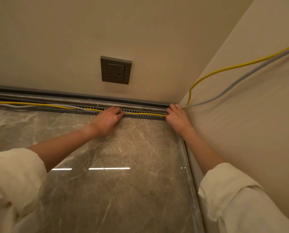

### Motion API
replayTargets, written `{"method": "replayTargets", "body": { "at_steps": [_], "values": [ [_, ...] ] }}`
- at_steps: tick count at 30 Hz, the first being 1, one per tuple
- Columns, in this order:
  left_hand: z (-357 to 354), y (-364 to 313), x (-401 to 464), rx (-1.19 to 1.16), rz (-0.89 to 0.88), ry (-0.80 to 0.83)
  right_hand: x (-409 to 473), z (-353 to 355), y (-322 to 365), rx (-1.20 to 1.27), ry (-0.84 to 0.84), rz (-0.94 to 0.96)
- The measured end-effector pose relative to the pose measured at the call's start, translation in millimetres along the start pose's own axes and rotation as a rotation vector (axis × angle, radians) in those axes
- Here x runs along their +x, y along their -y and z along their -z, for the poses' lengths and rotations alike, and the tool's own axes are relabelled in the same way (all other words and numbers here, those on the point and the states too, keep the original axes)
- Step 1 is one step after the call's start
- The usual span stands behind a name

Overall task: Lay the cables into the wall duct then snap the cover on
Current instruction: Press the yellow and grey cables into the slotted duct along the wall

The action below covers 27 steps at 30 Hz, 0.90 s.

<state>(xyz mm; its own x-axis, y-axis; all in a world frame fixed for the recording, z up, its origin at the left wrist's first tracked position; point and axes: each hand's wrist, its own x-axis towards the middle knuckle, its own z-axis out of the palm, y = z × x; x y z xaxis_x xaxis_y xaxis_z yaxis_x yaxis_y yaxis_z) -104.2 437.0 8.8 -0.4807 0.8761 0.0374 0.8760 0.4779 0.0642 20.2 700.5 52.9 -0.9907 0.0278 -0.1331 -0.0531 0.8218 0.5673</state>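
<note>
A slotted grey duct (140, 113) runs along the foot of the back wall (73, 39), where the wall meets the floor (123, 165), and ends at the right-hand corner. Its comb-like side walls show rows of small upright fingers; no cover sits on the open channel in the stretch between the hands. Two cables are in view. The yellow cable (145, 113) lies inside the channel between the two hands, continues left along the duct, and at the corner rises out and climbs the side wall (249, 115) toward the upper right. The grey cable (237, 82) follows the same climb up the side wall; to the left a pale grey-white strand lies beside the yellow one along the duct, though its course between the hands cannot be made out.

The left hand (106, 120) rests palm down at the middle of the duct, fingers curled over the channel edge and pressing on the yellow cable. The right hand (176, 115) sits at the corner end of the duct, fingers bent down onto the point where both cables leave the channel; whether it pinches them or only presses cannot be told. Both forearms are bare, with cream sleeves (14, 179) pushed back.

One square brown-grey socket (115, 70) is set in the back wall above the duct. The floor is polished, veined, marble-like stone in grey-brown, reflecting bright strips of light. A dark skirting strip (73, 95) runs above the duct.
</note>
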Motion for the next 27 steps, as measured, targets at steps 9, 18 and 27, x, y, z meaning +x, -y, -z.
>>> {"method": "replayTargets", "body": {
  "at_steps": [9, 18, 27],
  "values": [
    [-4, 0, -7, 0.070, 0.010, 0.018, 12, 12, -13, 0.020, 0.063, -0.046],
    [-3, -1, -6, 0.082, 0.015, 0.026, 14, 5, -23, -0.005, 0.135, -0.066],
    [-9, 1, -3, 0.065, 0.032, 0.011, 24, -1, -17, 0.098, 0.125, -0.150]
  ]
}}
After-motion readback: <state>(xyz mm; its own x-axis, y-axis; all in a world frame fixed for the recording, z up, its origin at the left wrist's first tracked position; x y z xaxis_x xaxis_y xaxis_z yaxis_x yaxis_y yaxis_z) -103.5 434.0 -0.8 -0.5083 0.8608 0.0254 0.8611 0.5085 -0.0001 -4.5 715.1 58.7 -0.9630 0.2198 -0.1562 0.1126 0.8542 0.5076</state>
